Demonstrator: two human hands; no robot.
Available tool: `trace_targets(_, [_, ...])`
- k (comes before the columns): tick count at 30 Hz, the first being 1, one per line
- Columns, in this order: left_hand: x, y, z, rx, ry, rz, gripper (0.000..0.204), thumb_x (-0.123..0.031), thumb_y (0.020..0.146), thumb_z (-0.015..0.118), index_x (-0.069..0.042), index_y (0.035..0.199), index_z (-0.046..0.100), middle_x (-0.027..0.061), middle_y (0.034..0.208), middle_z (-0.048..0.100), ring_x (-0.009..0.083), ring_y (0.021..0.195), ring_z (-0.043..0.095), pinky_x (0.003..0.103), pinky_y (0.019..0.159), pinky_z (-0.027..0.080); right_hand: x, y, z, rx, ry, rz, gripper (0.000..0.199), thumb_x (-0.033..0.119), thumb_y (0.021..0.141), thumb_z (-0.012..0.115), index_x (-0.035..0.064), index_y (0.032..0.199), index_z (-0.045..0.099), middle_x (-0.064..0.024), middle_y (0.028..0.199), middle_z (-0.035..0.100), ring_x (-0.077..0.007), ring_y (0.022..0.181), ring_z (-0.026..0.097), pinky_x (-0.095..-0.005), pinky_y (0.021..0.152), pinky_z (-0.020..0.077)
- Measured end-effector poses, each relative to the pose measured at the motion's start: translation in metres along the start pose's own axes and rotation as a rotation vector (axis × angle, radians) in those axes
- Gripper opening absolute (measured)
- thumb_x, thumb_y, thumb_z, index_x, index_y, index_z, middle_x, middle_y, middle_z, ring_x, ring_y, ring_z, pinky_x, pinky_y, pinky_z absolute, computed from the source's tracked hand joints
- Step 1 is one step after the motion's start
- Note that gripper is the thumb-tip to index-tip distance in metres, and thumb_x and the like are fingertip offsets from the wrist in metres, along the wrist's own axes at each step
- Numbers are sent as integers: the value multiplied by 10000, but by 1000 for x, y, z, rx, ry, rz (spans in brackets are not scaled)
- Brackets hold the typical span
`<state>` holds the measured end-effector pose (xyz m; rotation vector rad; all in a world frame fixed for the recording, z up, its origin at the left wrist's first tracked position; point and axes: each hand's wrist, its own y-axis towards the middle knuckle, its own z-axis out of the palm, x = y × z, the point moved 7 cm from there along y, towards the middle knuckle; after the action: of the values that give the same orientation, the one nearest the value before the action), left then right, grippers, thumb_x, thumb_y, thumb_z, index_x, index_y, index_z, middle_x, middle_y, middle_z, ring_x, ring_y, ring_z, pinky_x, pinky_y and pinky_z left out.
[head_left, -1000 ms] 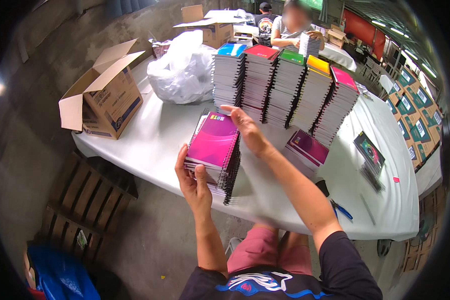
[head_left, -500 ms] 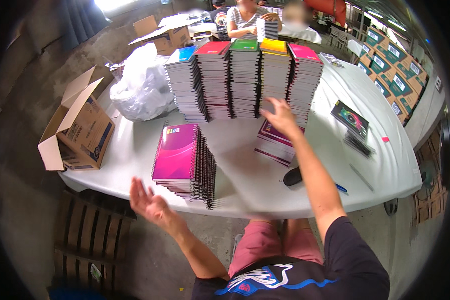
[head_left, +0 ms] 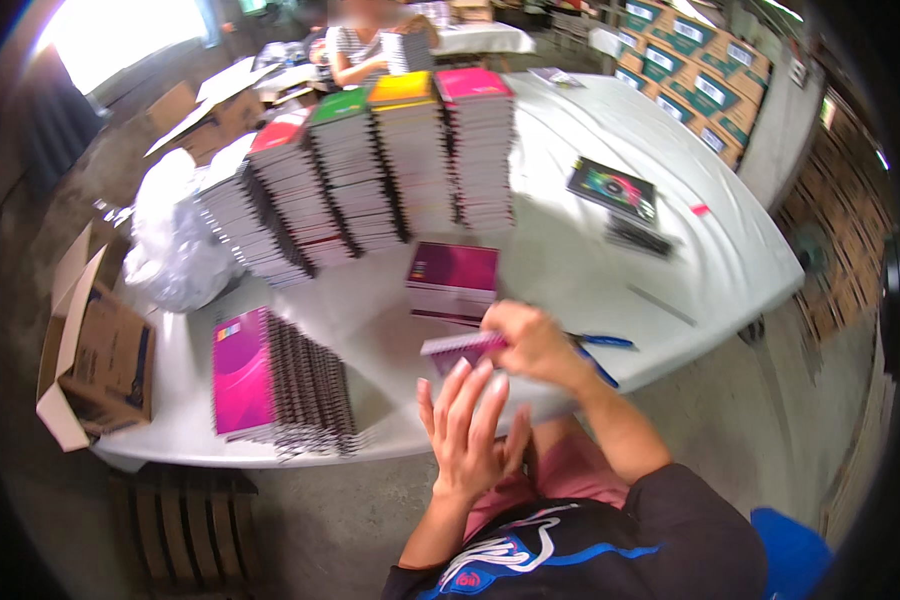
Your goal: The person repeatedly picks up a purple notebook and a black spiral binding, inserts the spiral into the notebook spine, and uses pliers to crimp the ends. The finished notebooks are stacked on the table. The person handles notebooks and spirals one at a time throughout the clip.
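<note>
My right hand (head_left: 528, 338) is closed around a purple-covered pad of pages (head_left: 458, 348), its pale edge turned upward. Just below it, fingers outstretched, my left hand (head_left: 470, 432) is open; whether its fingertips touch the pad I cannot tell. Beyond both hands lies a short stack of purple-covered pads (head_left: 454, 268). On the left of the table, a stack of purple spiral notebooks (head_left: 242, 375) shows its dark coils along the right side. Pliers with blue handles (head_left: 602, 342) lie beside my right wrist, partly hidden by it.
Tall notebook stacks with red (head_left: 278, 135), green (head_left: 340, 106), yellow (head_left: 402, 88) and pink (head_left: 473, 83) covers stand behind. An open carton (head_left: 110, 345) and plastic bag (head_left: 175, 240) are at left. A black-covered notebook (head_left: 610, 188) and thin rod (head_left: 662, 305) lie right. Someone (head_left: 355, 50) works beyond.
My right hand has come back from the short stack with a purple pad in it. My left hand has moved right, in front of the pad. The view has swung right.
</note>
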<state>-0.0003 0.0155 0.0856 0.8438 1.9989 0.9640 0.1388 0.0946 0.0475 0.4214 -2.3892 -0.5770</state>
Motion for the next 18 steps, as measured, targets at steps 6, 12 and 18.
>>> trace_targets(6, [58, -60, 97, 316, 353, -279, 394, -236, 834, 615, -222, 1224, 567, -5, 1146, 538, 243, 1223, 402, 631, 1000, 135, -13, -68, -7, 335, -242, 131, 882, 309, 598, 817, 147, 1360, 405, -90, 1280, 436, -278, 1215, 408, -443, 949, 380])
trace_targets(12, [48, -52, 93, 155, 235, -158, 352, -167, 794, 653, -209, 1141, 609, 42, 959, 499, 264, 984, 393, 471, 959, 253, -149, -99, -144, -225, -318, 605, 639, 189, 761, 713, 119, 1334, 438, -148, 1224, 522, -339, 1140, 504, -430, 969, 410])
trace_targets(18, [67, -47, 90, 373, 152, -54, 281, -196, 780, 660, -194, 1057, 610, 66, 1027, 497, 319, 1115, 376, 523, 955, 256, -187, -122, -107, -52, -288, 501, 312, -4, 823, 582, 89, 1115, 641, -138, 1118, 542, -307, 953, 601, -373, 772, 511])
